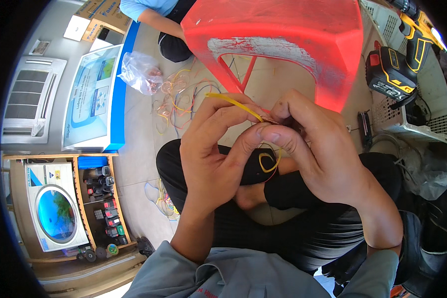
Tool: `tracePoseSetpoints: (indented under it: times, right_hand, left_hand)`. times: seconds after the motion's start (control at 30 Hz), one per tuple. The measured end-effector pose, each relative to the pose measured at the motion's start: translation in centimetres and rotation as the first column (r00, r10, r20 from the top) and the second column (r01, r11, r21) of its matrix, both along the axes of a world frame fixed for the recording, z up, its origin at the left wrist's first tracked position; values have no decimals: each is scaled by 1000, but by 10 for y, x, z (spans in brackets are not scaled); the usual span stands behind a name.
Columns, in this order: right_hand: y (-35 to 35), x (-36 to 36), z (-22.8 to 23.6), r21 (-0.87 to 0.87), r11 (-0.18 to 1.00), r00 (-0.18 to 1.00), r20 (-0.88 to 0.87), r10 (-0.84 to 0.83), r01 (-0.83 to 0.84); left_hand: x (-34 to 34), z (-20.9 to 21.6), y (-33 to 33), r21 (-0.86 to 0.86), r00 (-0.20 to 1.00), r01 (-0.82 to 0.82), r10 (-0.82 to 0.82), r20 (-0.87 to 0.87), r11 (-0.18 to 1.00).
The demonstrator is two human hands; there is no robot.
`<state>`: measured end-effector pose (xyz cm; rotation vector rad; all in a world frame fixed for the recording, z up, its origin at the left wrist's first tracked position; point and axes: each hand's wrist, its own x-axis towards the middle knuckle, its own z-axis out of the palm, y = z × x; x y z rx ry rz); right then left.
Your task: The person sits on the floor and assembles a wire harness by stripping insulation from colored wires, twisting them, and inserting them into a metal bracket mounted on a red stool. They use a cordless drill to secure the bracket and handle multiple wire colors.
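Yellow wire (232, 102) slants from far left to near right across the left hand (208, 149), whose fingers pinch it tightly; the right hand (328, 149), equally close, has its fingers closed around the near end (partly hidden from view), before a red stool (278, 25).

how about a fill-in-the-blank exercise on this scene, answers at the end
The thin strand at the left hand and right hand is mostly ____.
The plastic stool is mainly ____.
The cordless drill is in the picture's upper ____ corner.
Missing words: yellow; red; right.
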<state>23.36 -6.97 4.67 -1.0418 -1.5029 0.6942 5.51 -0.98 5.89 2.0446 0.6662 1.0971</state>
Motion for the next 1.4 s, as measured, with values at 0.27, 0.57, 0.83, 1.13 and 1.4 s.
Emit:
tracePoseSetpoints:
  times: [0.27,0.57,0.83,1.13,1.4]
  right_hand:
    - [4,14,2,164,983,973,197,-118,86]
    - [-6,12,10,167,982,858,487,-161,90]
    - [-6,11,15,227,967,864,458,-211,116]
    - [-2,21,12,357,931,795,543,-270,73]
    - [-3,16,8,337,939,820,520,-241,62]
  left_hand:
    - [13,13,-17,-261,995,98,-93,30,960]
    - [17,3,-20,-204,999,41,-41,6,978]
    - [34,6,-30,-683,930,223,59,363,696]
    - [27,14,-22,-719,952,232,-2,306,656]
    - [18,17,-11,-308,997,1,-24,-71,951]
